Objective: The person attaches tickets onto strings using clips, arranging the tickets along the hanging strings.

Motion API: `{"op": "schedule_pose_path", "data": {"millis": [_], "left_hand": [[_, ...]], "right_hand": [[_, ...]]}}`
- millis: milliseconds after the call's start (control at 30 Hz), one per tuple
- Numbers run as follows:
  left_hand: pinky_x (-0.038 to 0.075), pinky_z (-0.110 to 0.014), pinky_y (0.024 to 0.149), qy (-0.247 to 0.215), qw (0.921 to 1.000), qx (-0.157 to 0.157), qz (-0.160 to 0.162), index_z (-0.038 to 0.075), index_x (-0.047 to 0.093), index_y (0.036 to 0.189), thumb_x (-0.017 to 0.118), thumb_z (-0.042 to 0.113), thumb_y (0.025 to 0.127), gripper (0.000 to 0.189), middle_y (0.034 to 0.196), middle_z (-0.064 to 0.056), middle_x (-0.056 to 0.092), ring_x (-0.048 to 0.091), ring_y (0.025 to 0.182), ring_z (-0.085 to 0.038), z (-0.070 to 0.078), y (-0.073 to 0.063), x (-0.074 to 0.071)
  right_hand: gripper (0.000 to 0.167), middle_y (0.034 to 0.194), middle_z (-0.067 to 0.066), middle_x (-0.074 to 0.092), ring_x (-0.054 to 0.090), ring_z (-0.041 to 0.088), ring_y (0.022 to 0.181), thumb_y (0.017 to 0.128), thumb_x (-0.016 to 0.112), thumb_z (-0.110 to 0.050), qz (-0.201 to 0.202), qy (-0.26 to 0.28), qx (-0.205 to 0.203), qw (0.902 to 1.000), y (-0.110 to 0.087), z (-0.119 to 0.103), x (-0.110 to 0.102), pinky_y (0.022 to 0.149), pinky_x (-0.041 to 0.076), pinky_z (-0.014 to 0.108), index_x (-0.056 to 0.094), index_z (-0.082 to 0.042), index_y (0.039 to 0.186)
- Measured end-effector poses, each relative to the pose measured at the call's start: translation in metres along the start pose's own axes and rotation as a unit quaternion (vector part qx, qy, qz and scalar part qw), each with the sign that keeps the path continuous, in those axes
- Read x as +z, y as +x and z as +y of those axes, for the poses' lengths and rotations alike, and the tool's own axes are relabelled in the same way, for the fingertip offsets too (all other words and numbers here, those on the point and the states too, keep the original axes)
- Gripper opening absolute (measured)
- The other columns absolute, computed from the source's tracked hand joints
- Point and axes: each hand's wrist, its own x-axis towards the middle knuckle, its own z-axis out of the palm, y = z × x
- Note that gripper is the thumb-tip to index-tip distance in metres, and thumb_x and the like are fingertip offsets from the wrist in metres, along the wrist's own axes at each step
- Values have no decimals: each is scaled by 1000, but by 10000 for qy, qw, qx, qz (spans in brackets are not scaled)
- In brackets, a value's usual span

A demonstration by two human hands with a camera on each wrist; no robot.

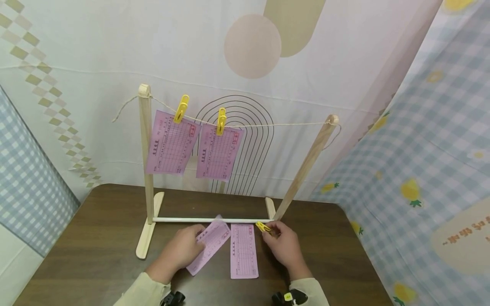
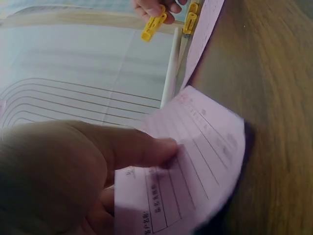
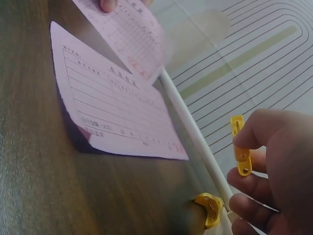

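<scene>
My left hand (image 1: 183,246) pinches a pink printed receipt slip (image 1: 214,240), tilted, between thumb and fingers; the left wrist view has its thumb across the printed lines. A yellow clothespin (image 3: 241,147) is pinched in my right hand (image 1: 284,244). Between the hands a second pink slip (image 1: 244,253) lies on the table. Another yellow clothespin (image 3: 210,208) is down by the white bar's right end, close under my right fingers. Two pink slips, a left one (image 1: 172,144) and a right one (image 1: 219,153), hang from a string (image 1: 283,124), each held by a yellow clothespin (image 1: 221,122).
The string runs between a left wooden post (image 1: 146,157) and a leaning right post (image 1: 306,168). A white bar (image 1: 183,220) joins their bases low over the brown table (image 1: 325,263). Patterned cloth (image 1: 325,85) hangs behind and at both sides.
</scene>
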Motion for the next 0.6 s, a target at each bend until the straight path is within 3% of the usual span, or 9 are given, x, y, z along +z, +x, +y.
{"op": "schedule_pose_path", "data": {"millis": [133,400,500,600], "left_hand": [[56,-35,71,-239,9997,29,56,16,79,120,80,7,95,26,109,-3,81,65,79,-10,1,0,-1],[54,-34,70,-500,9985,115,200,17,78,116,79,9,98,20,104,0,80,63,77,-9,2,-1,-4],[54,-32,69,-630,9977,129,224,17,78,114,79,9,98,18,101,1,79,63,76,-9,1,0,-4],[53,-32,68,-739,9969,136,229,18,79,114,79,10,98,17,98,3,78,63,76,-9,1,0,-4]], "right_hand": [[18,103,1,70,61,15,89,100,84,-20,-36,112,-149,9998,-2,-3,-2,74,53,24,78,-19,117],[33,128,-2,70,67,16,114,109,77,-23,-170,299,-482,9982,-4,-5,-2,100,61,34,76,-25,142],[44,130,4,72,69,19,114,104,84,-23,-210,847,-298,9957,-4,-8,-2,99,63,28,74,-21,146],[51,126,11,74,71,22,111,95,93,-17,-201,1673,-7,9857,-3,-9,-1,92,65,22,74,-14,142]]}}
